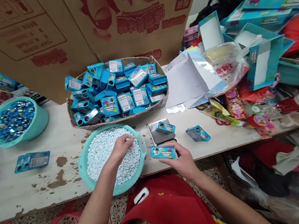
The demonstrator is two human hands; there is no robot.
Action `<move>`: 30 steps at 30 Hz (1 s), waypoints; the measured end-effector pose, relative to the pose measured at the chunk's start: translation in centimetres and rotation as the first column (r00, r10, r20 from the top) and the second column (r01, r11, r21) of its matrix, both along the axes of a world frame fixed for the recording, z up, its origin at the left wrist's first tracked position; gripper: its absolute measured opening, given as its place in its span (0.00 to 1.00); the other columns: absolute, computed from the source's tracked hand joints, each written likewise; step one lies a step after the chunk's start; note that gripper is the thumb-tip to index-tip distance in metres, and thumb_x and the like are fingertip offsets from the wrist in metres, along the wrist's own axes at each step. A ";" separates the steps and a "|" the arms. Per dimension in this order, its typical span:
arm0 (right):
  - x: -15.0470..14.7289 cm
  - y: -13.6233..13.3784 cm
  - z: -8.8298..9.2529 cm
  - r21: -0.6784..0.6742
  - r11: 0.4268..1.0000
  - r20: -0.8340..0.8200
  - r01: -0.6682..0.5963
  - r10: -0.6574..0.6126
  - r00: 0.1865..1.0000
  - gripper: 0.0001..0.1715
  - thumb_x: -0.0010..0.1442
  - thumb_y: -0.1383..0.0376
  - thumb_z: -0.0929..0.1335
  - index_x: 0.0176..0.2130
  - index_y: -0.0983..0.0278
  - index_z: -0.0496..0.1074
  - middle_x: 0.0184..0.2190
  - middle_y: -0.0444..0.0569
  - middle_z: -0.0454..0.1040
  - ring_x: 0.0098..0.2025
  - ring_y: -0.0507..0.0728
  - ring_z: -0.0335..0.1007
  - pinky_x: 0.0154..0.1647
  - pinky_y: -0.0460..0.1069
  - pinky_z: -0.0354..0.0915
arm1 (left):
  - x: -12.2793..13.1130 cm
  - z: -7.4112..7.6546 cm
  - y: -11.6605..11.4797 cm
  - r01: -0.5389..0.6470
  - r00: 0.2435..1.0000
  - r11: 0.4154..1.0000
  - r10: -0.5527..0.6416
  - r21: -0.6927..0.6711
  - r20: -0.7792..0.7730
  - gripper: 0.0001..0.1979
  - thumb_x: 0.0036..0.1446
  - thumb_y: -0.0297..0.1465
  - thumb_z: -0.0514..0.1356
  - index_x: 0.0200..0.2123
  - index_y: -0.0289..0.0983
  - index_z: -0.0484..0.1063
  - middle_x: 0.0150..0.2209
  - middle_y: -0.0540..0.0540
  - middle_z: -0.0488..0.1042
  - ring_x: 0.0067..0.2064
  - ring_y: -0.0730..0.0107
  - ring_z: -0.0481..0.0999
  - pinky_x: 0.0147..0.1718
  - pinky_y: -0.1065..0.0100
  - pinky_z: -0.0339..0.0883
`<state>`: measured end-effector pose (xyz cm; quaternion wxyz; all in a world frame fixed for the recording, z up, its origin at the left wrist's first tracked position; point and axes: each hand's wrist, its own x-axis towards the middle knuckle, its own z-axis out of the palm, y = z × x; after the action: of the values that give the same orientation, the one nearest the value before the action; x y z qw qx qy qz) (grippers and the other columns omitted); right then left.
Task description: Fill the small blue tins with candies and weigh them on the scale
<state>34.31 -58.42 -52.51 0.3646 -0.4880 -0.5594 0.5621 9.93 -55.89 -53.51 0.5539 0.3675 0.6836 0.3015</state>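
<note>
My left hand point(122, 148) is over the right part of a turquoise bowl point(83, 169) full of small white candies point(98, 152). Its fingers are pinched together at the candies, and what they hold is hidden. My right hand point(184, 162) grips a small blue candy box point(163, 152) by its right end, just beside the bowl. A round opening shows at that box's left end. Behind it, a similar blue box point(165, 127) rests on a small pocket scale point(155, 138). To the right, another blue box point(198, 134) lies on the table.
A cardboard tray point(100, 125) heaped with blue boxes stands behind the bowl. On the left are a turquoise tub point(41, 118) of shiny blue round pieces and a few blue boxes point(32, 161). Papers point(186, 80), wrappers and display boxes point(253, 60) crowd the right.
</note>
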 end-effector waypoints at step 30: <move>14.4 -0.2 -3.4 -0.069 0.902 0.183 0.427 -0.409 0.894 0.28 0.42 0.53 0.76 0.40 0.64 0.71 0.34 0.49 0.75 0.34 0.57 0.70 0.38 0.52 0.67 | 1.0 -2.3 -1.8 0.282 0.421 0.954 -0.219 -0.102 -0.880 0.16 0.59 0.36 0.50 0.44 0.36 0.72 0.44 0.41 0.73 0.45 0.57 0.71 0.42 0.64 0.63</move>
<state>48.76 -58.61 -55.89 0.4029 -0.6604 -0.4385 0.4576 10.96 -57.72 -55.77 0.1467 0.5840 0.7984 0.0025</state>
